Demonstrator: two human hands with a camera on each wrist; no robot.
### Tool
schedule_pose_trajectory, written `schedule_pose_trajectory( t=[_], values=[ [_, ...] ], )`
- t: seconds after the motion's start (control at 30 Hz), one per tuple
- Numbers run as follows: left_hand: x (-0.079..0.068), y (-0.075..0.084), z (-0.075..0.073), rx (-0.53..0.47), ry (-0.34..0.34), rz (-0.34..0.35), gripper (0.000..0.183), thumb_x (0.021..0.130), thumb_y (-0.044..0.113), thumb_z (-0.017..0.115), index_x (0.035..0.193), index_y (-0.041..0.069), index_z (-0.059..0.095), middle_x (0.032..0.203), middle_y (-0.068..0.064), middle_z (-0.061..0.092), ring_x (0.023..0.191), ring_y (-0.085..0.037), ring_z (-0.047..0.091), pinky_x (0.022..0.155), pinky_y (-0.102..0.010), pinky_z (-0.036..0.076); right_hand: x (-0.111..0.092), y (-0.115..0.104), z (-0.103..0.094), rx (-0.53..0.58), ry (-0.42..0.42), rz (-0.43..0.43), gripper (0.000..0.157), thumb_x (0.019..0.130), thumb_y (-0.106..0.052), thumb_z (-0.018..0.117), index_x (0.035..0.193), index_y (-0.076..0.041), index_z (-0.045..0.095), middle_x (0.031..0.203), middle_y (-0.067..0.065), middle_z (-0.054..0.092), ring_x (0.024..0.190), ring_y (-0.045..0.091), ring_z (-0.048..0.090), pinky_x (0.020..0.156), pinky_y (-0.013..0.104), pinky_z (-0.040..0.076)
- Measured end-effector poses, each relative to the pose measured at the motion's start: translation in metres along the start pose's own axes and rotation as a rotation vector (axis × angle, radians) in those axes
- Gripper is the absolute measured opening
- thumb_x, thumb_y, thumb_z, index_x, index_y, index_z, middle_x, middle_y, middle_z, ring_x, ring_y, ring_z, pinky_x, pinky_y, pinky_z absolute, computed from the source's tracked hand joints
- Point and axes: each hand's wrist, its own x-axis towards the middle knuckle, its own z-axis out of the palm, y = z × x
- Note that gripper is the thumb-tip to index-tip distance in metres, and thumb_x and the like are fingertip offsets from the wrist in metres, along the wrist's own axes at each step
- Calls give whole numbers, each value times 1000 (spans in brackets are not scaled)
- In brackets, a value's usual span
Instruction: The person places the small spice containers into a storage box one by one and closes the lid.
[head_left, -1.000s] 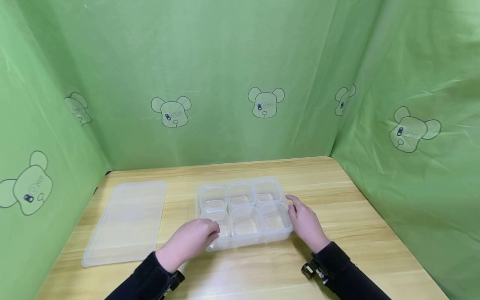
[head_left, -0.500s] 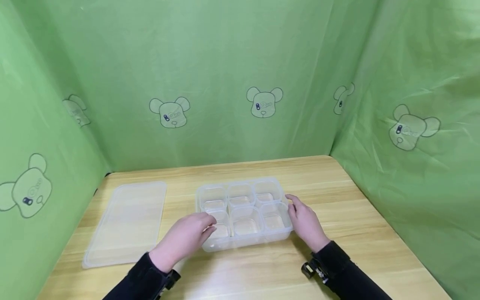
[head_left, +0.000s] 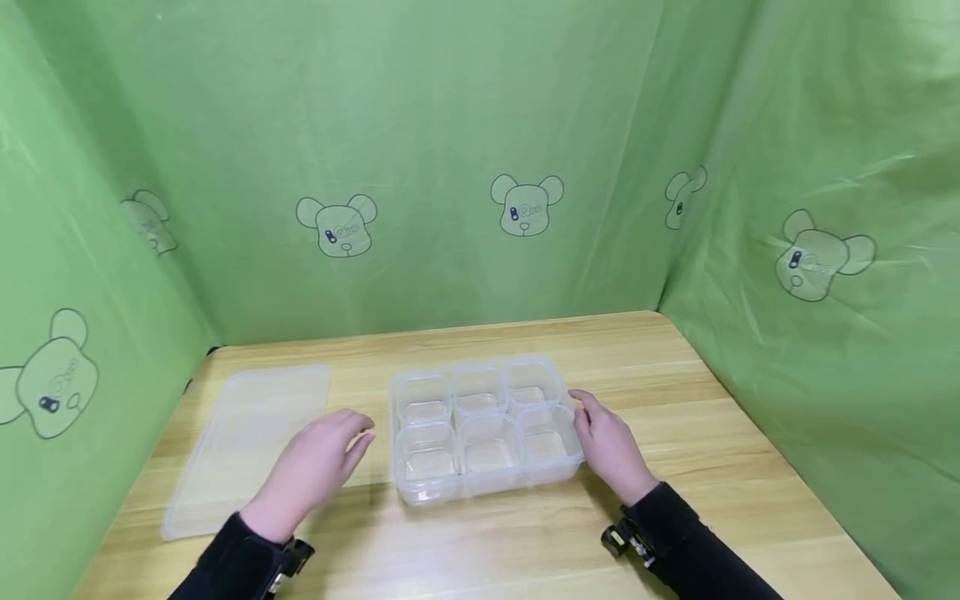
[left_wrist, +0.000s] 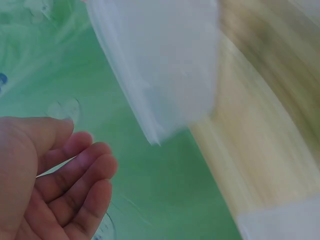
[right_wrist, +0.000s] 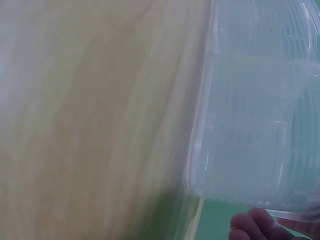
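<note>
A clear plastic storage box (head_left: 495,483) lies on the table, with several small open tubs (head_left: 487,446) set inside in two rows of three. At its right end is my right hand (head_left: 613,450), its thumb and fingers on the end wall and rim. The right wrist view shows bent fingertips (right_wrist: 250,224) against that end, under the rim. My left hand (head_left: 318,462) is off the box, between it and a flat translucent lid (head_left: 240,442) on the left, partly overlapping the lid in the head view. Nothing lies between its loosely bent fingers (left_wrist: 87,172).
The wooden table (head_left: 517,550) carries the box and the lid. Green fabric (head_left: 435,108) printed with bear heads hangs behind the table and along both sides. Both forearms wear black sleeves (head_left: 232,554) with small wrist devices.
My left hand has left the box's near left tub and moved left toward the lid, uncovering that tub. The right hand stays at the box's right end.
</note>
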Motion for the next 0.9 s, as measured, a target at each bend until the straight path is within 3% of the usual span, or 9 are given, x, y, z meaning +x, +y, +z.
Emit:
schedule_pose_trajectory(
  t=[0.5, 0.9],
  values=[
    [-25, -63, -13, 69, 80, -214, 13, 94, 8, 65, 100, -3, 69, 94, -18, 71, 86, -35, 68, 79, -52, 55, 0, 1, 0, -1, -21, 7, 37, 107, -14, 42, 140, -1, 51, 70, 2, 51, 53, 14, 42, 49, 31, 37],
    [-49, -114, -15, 63, 45, -432, 19, 95, 6, 57, 101, -10, 65, 92, -26, 68, 83, -41, 65, 75, -57, 52, -1, 2, -1, -2, -33, 7, 37, 107, -13, 42, 141, -1, 49, 65, 0, 46, 50, 13, 40, 46, 28, 36]
  ],
)
